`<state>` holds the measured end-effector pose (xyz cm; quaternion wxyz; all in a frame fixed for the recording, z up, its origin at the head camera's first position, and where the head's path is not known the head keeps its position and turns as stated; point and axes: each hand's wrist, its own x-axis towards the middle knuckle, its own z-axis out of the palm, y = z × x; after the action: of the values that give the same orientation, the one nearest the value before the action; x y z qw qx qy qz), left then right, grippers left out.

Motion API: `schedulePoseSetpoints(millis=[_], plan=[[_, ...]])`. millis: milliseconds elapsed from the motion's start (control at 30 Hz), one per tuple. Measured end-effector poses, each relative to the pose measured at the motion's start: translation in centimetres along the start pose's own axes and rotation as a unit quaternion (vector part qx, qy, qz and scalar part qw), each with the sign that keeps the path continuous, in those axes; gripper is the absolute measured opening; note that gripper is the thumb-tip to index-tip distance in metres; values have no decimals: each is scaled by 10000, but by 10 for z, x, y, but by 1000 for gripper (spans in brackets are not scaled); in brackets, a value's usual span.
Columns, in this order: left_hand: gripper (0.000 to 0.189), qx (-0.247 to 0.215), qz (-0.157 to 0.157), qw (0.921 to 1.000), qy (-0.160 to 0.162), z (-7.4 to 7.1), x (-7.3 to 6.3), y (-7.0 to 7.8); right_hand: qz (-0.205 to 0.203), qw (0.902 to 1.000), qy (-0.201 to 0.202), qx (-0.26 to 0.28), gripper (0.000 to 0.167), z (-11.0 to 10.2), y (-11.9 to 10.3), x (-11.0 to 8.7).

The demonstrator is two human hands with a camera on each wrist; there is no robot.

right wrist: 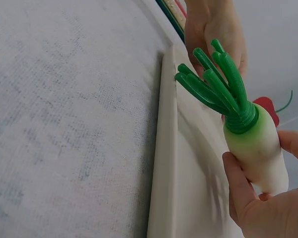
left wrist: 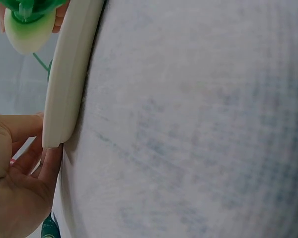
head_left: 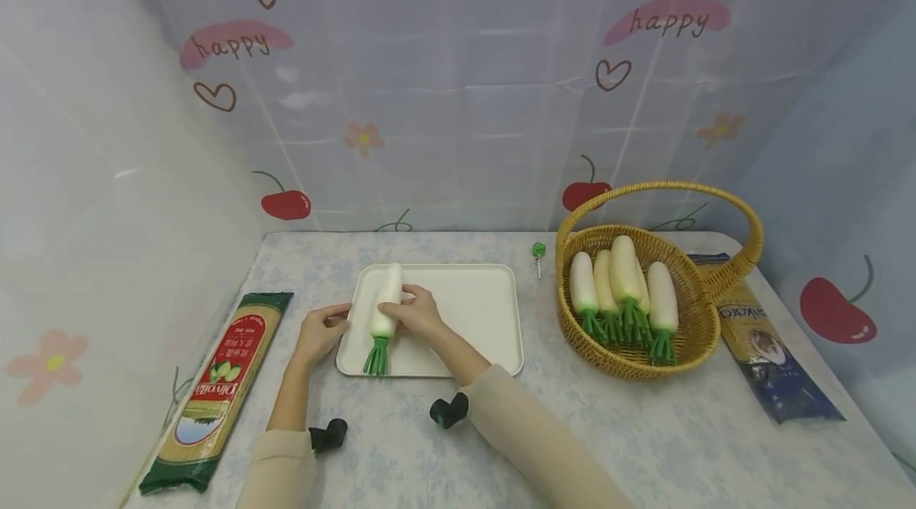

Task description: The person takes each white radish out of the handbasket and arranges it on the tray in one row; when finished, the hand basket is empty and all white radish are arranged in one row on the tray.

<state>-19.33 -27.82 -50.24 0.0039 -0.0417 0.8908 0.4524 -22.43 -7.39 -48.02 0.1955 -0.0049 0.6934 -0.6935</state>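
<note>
A toy white radish [head_left: 390, 291] with green stalks [right wrist: 223, 84] lies lengthwise over the left part of a white tray [head_left: 472, 322], its stalks toward the near edge. My right hand [head_left: 421, 316] grips the radish around its middle, thumb on one side and fingers on the other in the right wrist view. At the tray's left edge is my left hand [head_left: 320, 332]. The left wrist view shows that hand [left wrist: 22, 183] pinching the tray's rim [left wrist: 64, 84], thumb above and fingers underneath.
On the right stands a wicker basket [head_left: 608, 363] with several more white radishes [head_left: 625, 266], partly covering a blue and gold packet [head_left: 769, 354]. A pasta packet [head_left: 222, 382] lies at the left. Behind the tray's right corner is a small green lollipop [head_left: 539, 251].
</note>
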Motion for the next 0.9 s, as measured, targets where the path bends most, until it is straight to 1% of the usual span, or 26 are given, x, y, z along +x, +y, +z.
schedulePoseSetpoints(millis=[233,300,400,533,667,767,833,900], plan=[[37,35,20,10000,-4,-1,-1,0,18,9997,201,-170,72,11,-2,9],[37,6,14,10000,-13,-1,-1,0,-24,9992,268,-285,72,14,-1,11],[38,-29,18,10000,-26,-1,-2,1,-83,9965,467,-682,71,17,2,14],[38,-37,11,10000,0,-1,-3,0,-113,9884,717,-1337,70,19,2,16],[38,-47,15,10000,-22,-2,-3,0,-123,9794,775,-1862,71,23,-1,15],[38,-52,22,10000,-41,-2,-2,0,-134,9687,823,-2339,70,25,-3,14],[38,-44,24,10000,-49,-2,-2,0,-126,9630,857,-2552,70,26,-4,14],[38,-52,26,10000,-61,-2,-2,0,-130,9602,874,-2650,69,26,-4,13]])
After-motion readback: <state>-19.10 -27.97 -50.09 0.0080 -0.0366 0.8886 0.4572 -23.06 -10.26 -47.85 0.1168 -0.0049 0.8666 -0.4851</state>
